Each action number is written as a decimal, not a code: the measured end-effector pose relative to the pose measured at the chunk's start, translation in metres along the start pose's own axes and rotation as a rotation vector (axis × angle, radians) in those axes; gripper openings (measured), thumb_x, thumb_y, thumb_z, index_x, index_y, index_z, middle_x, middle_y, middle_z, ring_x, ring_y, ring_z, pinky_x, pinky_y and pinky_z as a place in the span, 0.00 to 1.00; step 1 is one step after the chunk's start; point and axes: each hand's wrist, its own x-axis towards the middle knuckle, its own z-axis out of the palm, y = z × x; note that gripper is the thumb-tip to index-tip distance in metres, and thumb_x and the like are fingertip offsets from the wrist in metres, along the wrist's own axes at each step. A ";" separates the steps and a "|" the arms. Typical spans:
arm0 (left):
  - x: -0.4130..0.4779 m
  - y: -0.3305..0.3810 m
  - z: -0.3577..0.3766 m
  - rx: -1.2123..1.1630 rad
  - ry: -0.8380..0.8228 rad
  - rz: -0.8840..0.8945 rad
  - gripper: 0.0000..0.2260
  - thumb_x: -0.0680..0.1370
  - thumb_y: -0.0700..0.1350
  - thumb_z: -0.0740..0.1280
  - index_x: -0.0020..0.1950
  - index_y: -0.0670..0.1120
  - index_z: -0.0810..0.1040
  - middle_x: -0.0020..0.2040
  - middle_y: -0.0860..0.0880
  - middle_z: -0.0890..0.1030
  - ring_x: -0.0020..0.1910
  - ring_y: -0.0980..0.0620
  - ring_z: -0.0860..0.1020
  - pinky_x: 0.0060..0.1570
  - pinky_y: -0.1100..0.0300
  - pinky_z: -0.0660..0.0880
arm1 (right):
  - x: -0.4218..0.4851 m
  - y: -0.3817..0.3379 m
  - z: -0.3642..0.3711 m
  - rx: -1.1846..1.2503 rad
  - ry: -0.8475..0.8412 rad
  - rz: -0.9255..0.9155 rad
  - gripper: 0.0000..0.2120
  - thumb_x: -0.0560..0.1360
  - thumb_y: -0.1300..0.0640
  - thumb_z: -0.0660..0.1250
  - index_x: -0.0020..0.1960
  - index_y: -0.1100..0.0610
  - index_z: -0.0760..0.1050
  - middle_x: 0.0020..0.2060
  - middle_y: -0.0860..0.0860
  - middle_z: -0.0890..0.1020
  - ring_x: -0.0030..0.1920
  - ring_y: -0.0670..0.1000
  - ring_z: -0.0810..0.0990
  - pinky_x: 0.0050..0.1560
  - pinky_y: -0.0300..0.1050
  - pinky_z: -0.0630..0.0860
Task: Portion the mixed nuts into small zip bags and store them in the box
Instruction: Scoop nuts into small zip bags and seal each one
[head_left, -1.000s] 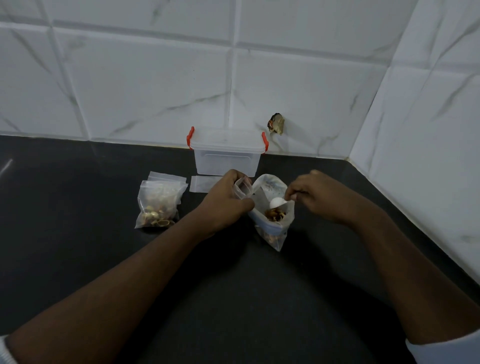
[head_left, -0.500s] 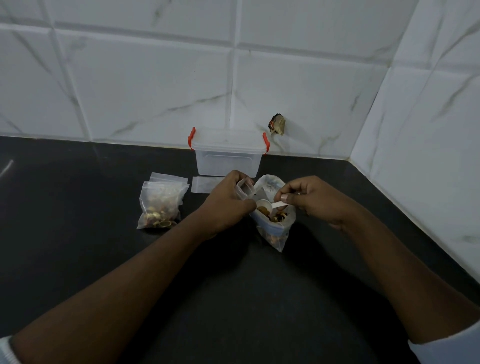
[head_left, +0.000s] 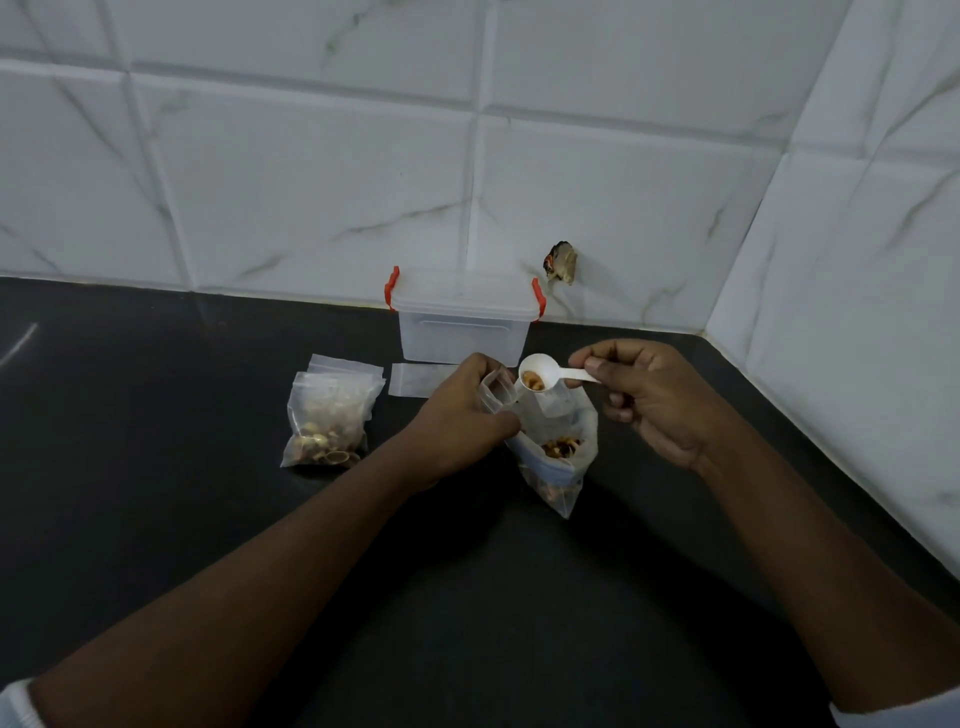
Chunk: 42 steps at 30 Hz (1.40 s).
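A large clear bag of mixed nuts (head_left: 558, 457) stands open on the black counter. My left hand (head_left: 462, 410) grips a small empty zip bag (head_left: 498, 392) beside it, mouth held open. My right hand (head_left: 649, 395) pinches the handle of a white plastic spoon (head_left: 550, 375) that carries a few nuts, its bowl just above the small bag's mouth. Filled small zip bags (head_left: 330, 415) lie stacked to the left. The clear box (head_left: 462, 325) with red clips and its lid on stands against the wall.
An empty flat zip bag (head_left: 415, 379) lies in front of the box. A small dark object (head_left: 561, 262) sticks to the tiled wall behind the box. The counter meets a tiled side wall on the right.
The spoon was down inside the large nut bag; my right hand has lifted it out, loaded with nuts, up and left to the small bag's mouth. My left hand stayed put.
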 end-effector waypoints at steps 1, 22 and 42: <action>0.000 0.000 0.000 -0.004 -0.002 0.000 0.19 0.76 0.41 0.73 0.61 0.55 0.71 0.59 0.54 0.78 0.57 0.53 0.79 0.52 0.59 0.80 | -0.001 -0.001 0.004 0.041 -0.021 -0.027 0.09 0.82 0.66 0.64 0.53 0.61 0.84 0.43 0.58 0.81 0.33 0.47 0.67 0.31 0.39 0.64; -0.001 0.000 0.004 -0.140 0.115 0.005 0.32 0.65 0.72 0.74 0.60 0.58 0.66 0.57 0.46 0.80 0.42 0.53 0.77 0.36 0.58 0.76 | 0.003 0.006 -0.009 -1.148 -0.111 -0.350 0.10 0.78 0.60 0.68 0.54 0.48 0.84 0.46 0.42 0.84 0.49 0.42 0.76 0.44 0.38 0.68; -0.004 0.022 -0.012 -0.561 0.283 -0.246 0.38 0.79 0.73 0.44 0.66 0.45 0.74 0.60 0.42 0.80 0.59 0.43 0.79 0.57 0.43 0.78 | -0.016 -0.005 0.066 -0.722 0.027 -0.511 0.03 0.79 0.57 0.71 0.49 0.51 0.83 0.44 0.41 0.84 0.49 0.42 0.78 0.47 0.32 0.70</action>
